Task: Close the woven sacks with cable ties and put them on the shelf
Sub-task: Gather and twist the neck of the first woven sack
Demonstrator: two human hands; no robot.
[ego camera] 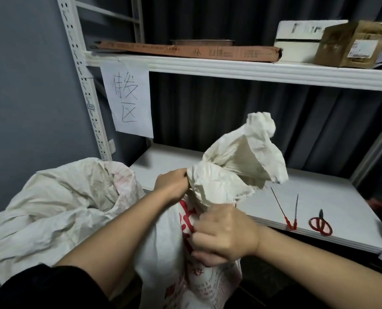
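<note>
Both hands grip the sack (207,259) at its bunched neck, left hand (173,185) above, right hand (224,234) below; it stands upright at the shelf (308,204) edge, mouth pointing up. Red ties (289,211) lie on the shelf beside scissors (320,224)

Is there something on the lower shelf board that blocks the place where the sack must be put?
Mostly no. The lower shelf board is bare behind the sack held by both hands. Only two red cable ties and red scissors lie near its front right edge.
</note>
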